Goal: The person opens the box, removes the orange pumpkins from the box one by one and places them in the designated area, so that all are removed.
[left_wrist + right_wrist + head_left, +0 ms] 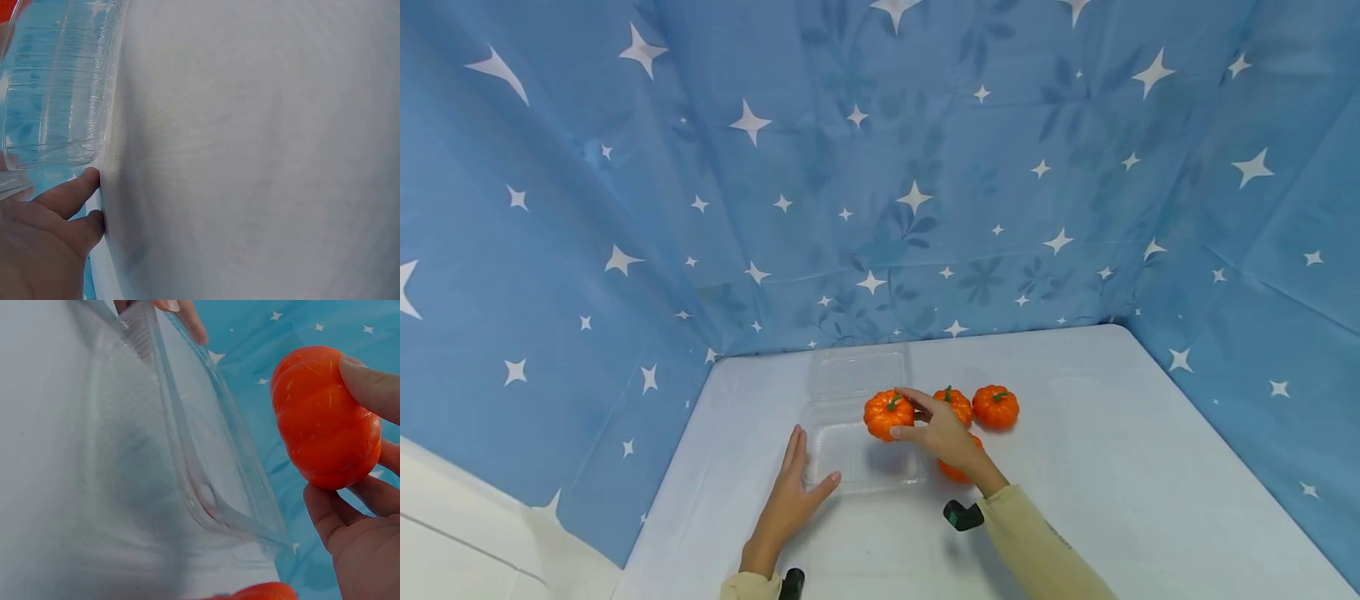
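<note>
My right hand holds a small orange toy pumpkin with a green stem, pinched between thumb and fingers above a clear plastic box. In the right wrist view the pumpkin hangs apart from the box. The box's lid lies open toward the back. My left hand rests at the box's left side, fingers straight and thumb spread; the left wrist view shows the hand beside the box, and whether it touches the wall is hard to tell.
Three more orange pumpkins sit right of the box: one at the back, one farther right, and one partly behind my right wrist. The white table ends at a blue star-patterned curtain.
</note>
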`<act>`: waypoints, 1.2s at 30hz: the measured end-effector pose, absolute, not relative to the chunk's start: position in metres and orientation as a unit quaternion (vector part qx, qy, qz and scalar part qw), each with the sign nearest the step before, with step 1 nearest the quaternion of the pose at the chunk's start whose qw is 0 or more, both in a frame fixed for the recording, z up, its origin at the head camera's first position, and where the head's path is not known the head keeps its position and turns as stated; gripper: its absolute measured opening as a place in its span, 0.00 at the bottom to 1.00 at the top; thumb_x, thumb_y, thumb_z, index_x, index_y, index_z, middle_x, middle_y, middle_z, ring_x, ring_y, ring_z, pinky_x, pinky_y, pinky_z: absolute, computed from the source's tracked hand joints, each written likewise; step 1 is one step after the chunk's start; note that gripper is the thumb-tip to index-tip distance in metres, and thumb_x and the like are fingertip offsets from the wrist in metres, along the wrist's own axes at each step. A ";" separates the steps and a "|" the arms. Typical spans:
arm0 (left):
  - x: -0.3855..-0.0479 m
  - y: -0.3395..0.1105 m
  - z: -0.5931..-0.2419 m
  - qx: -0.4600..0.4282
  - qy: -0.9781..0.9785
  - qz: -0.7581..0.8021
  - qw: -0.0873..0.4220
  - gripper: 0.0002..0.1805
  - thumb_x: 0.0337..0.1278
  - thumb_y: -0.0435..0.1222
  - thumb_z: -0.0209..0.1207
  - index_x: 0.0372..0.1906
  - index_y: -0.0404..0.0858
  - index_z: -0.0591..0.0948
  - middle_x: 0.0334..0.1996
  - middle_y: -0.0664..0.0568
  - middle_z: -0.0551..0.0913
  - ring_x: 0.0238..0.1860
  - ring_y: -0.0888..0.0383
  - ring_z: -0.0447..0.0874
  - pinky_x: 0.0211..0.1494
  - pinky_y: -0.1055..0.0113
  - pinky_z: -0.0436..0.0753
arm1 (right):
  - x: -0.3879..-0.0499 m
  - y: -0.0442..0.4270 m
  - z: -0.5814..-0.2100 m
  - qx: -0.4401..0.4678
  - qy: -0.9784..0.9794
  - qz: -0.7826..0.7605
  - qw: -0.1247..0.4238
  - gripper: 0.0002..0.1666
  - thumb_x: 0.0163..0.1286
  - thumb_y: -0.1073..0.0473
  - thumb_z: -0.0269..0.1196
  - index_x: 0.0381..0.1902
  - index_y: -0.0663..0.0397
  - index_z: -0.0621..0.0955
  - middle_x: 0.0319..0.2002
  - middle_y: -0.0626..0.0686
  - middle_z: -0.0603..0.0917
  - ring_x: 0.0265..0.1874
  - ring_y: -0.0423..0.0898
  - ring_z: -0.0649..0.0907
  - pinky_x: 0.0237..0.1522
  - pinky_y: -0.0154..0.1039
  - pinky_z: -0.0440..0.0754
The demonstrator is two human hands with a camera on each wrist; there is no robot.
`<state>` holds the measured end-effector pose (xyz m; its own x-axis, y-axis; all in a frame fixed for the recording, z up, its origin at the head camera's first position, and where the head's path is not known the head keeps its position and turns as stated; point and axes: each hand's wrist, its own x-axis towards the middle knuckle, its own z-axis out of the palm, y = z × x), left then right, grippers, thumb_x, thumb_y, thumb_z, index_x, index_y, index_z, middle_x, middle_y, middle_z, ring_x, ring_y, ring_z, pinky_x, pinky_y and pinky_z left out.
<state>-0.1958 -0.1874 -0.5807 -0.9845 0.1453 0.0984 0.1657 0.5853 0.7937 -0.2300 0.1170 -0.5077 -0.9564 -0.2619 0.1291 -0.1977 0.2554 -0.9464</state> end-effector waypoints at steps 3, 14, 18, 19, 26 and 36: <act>-0.196 -0.188 -0.580 -0.089 -0.889 -0.448 0.011 0.60 0.68 0.55 0.69 0.87 0.30 0.47 0.88 0.41 0.40 0.81 0.34 0.58 0.81 0.36 0.55 | -0.229 0.127 -0.502 -0.137 0.789 -0.598 0.025 0.41 0.69 0.51 0.77 0.77 0.51 0.76 0.69 0.57 0.79 0.53 0.54 0.82 0.54 0.45 0.86; -0.195 -0.190 -0.581 -0.090 -0.883 -0.460 0.011 0.61 0.68 0.56 0.69 0.87 0.31 0.45 0.88 0.41 0.39 0.80 0.34 0.59 0.80 0.35 0.56 | -0.221 0.160 -0.494 -0.116 0.811 -0.573 0.008 0.42 0.71 0.49 0.76 0.78 0.51 0.75 0.74 0.60 0.75 0.64 0.58 0.80 0.66 0.55 0.81; -0.194 -0.190 -0.580 -0.091 -0.882 -0.462 0.011 0.60 0.68 0.55 0.69 0.87 0.30 0.46 0.88 0.40 0.39 0.81 0.34 0.57 0.81 0.34 0.55 | -0.219 0.173 -0.495 -0.110 0.810 -0.576 0.006 0.42 0.71 0.50 0.75 0.79 0.51 0.74 0.74 0.61 0.74 0.64 0.59 0.79 0.67 0.56 0.80; -0.194 -0.190 -0.580 -0.091 -0.882 -0.461 0.012 0.60 0.68 0.54 0.69 0.87 0.30 0.45 0.88 0.40 0.39 0.81 0.34 0.57 0.81 0.34 0.55 | -0.219 0.176 -0.495 -0.111 0.807 -0.579 0.005 0.42 0.71 0.51 0.75 0.79 0.52 0.74 0.74 0.62 0.74 0.65 0.60 0.79 0.67 0.56 0.80; -0.196 -0.191 -0.580 -0.094 -0.885 -0.455 0.010 0.61 0.68 0.56 0.68 0.87 0.32 0.45 0.88 0.41 0.39 0.82 0.35 0.53 0.81 0.34 0.55 | -0.213 0.202 -0.500 -0.100 0.803 -0.587 -0.015 0.42 0.72 0.51 0.74 0.79 0.54 0.72 0.73 0.63 0.73 0.65 0.61 0.79 0.63 0.46 0.84; -0.198 -0.191 -0.580 -0.101 -0.886 -0.452 0.010 0.61 0.67 0.56 0.69 0.87 0.31 0.46 0.88 0.40 0.41 0.80 0.34 0.59 0.80 0.35 0.57 | -0.198 0.238 -0.510 -0.070 0.820 -0.566 -0.039 0.42 0.75 0.49 0.72 0.80 0.55 0.71 0.77 0.62 0.72 0.72 0.62 0.75 0.71 0.54 0.76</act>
